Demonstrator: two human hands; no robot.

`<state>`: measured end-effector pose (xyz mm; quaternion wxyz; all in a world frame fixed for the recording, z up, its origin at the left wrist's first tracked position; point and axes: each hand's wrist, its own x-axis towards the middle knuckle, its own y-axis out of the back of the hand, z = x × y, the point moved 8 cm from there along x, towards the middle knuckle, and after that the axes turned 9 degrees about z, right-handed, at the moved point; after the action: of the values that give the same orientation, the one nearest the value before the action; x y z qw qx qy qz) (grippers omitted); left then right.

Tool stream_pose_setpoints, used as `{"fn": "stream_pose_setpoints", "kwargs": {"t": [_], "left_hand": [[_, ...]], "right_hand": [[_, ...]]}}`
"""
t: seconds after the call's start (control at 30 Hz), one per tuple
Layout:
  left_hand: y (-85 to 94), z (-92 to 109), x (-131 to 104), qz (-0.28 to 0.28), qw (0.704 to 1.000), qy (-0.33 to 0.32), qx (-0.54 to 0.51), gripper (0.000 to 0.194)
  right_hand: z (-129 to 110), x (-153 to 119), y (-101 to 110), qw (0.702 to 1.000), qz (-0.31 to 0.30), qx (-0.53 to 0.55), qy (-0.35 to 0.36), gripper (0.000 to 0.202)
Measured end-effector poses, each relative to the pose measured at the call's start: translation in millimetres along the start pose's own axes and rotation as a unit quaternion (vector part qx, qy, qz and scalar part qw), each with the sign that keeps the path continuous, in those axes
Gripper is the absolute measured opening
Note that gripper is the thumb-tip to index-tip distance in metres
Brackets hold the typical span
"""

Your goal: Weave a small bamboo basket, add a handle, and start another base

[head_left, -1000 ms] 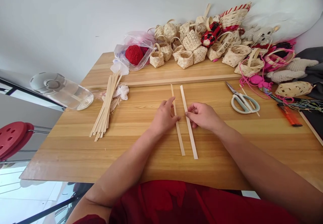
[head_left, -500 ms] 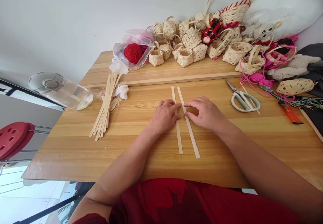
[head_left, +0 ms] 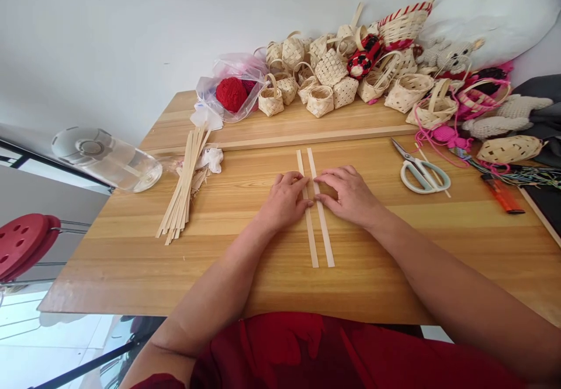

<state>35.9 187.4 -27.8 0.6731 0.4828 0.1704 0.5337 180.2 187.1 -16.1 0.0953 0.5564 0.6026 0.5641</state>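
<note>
Two pale, flat wood strips lie side by side on the table, pointing away from me, with a narrow gap between them. My left hand [head_left: 286, 201] rests over the left strip [head_left: 311, 240], thumb and fingertips closed on it near its middle. On the right strip [head_left: 325, 234], my right hand [head_left: 350, 195] grips the middle from the right side, thumb and index finger set a little apart along its length. The palms hide nothing of the right strip, but the left fingers cover part of the left one.
A bundle of similar strips [head_left: 183, 187] lies left, beside a clear water bottle [head_left: 109, 158]. Scissors [head_left: 423, 173] and an orange lighter [head_left: 502, 193] are at right. Small woven baskets [head_left: 319, 101], a bag with red yarn [head_left: 231, 94] and crocheted toys line the back.
My right hand has shifted the right strip leftward and turned it, so its near end sits closer to the left strip and the two run almost parallel. My left hand stays put.
</note>
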Motion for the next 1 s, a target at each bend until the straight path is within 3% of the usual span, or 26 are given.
{"fn": "stream_pose_setpoints", "kwargs": {"t": [0.5,1.0], "left_hand": [[-1.4,0,1,-0.003,1.000,-0.001,-0.011,0.052],[-2.7,4,4,-0.046,0.998,0.036,0.029,0.052]], "right_hand": [[7,1,-1,0.999,0.020,0.035,-0.024,0.034],[15,-2,-4,0.998,0.060,0.015,0.033,0.033]]}}
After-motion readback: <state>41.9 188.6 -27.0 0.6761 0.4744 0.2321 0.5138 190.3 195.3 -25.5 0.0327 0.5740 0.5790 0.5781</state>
